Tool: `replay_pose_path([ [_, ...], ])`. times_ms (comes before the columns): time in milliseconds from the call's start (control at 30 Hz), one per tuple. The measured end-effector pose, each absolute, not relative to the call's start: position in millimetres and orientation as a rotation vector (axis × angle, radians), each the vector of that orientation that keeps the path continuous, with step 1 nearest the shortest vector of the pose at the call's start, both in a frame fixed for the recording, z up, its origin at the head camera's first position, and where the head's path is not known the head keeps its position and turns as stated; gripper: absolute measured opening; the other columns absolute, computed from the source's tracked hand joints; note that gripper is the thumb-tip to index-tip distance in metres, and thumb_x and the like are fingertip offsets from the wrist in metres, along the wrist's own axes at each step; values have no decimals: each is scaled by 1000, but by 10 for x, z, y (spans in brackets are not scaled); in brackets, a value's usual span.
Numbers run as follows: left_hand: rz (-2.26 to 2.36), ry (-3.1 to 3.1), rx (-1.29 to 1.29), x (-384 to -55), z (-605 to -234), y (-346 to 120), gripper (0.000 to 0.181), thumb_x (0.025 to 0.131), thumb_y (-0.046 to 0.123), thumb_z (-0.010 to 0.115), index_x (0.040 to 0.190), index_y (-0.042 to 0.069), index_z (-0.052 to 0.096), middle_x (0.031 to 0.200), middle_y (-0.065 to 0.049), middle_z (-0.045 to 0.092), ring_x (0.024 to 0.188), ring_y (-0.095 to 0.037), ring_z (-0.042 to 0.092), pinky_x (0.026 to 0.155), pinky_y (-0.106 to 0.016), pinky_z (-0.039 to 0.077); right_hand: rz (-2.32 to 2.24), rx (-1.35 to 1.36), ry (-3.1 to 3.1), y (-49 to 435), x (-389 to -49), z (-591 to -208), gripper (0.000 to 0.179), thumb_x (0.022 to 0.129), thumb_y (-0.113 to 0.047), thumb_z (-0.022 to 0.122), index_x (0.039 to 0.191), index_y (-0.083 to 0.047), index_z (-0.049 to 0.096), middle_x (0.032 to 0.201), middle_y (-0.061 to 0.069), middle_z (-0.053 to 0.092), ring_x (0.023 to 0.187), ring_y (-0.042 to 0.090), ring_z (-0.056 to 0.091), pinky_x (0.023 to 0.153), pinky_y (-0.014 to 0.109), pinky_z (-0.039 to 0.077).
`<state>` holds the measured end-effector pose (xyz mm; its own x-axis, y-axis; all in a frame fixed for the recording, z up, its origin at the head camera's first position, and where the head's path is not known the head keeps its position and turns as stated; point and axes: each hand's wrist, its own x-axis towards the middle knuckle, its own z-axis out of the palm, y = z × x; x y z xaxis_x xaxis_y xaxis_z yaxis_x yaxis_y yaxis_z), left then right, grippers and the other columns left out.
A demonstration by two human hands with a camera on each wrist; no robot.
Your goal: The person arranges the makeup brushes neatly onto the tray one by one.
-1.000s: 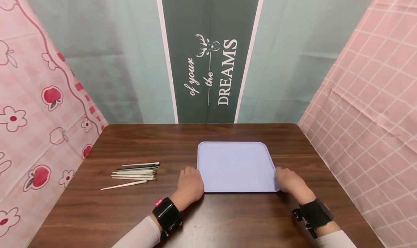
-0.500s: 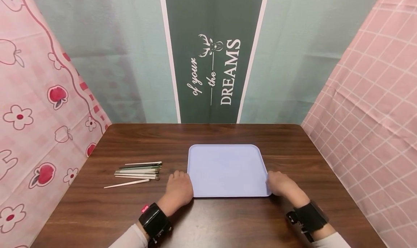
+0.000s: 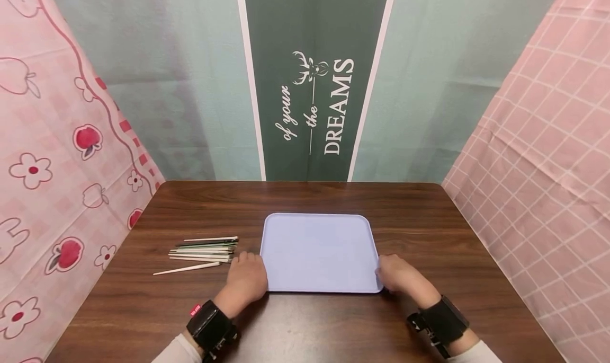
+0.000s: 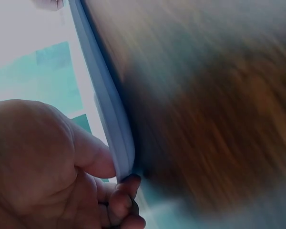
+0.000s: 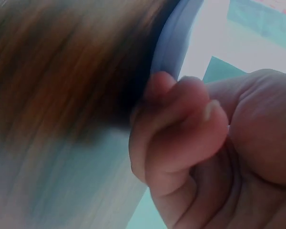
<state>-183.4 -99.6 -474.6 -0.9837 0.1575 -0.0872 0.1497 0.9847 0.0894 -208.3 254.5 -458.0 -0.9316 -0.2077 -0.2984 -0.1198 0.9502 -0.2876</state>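
A pale lavender rectangular tray lies level at the middle of the brown table, its surface bare. My left hand grips its left side near the front corner. In the left wrist view the thumb and curled fingers pinch the tray's rim. On the opposite side my right hand holds the right edge near the front corner. The right wrist view shows its fingers curled at the rim, with part of the thumb hidden behind them.
Left of the tray lies a row of slim paintbrushes, white, green and dark, close by my left hand. One white brush lies askew in front of them. Curtains stand behind and on both sides of the wooden table.
Both hands have moved the tray left and slightly toward me, closer to the brushes. The head view has shifted slightly. Both hands keep their hold.
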Motion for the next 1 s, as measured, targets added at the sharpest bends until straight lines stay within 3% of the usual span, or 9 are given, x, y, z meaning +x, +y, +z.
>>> replay_pose_path([
  [767, 149, 3046, 226, -1759, -4680, -1152, 24, 93, 7, 52, 102, -13, 61, 89, -18, 55, 93, -33, 49, 84, -49, 42, -606, -152, 2705, 2456, -2081, -4677, 13, 101, -10, 53, 89, -3, 53, 63, 8, 56, 49, 20, 57, 45, 32, 49],
  [1000, 177, 3064, 222, -1766, -4646, -1212, 27, 95, 15, 56, 102, -10, 63, 95, -20, 60, 99, -35, 54, 84, -52, 47, -659, -128, 2663, 2483, -2096, -4657, 12, 100, -9, 52, 89, -3, 52, 63, 9, 57, 48, 20, 57, 44, 32, 50],
])
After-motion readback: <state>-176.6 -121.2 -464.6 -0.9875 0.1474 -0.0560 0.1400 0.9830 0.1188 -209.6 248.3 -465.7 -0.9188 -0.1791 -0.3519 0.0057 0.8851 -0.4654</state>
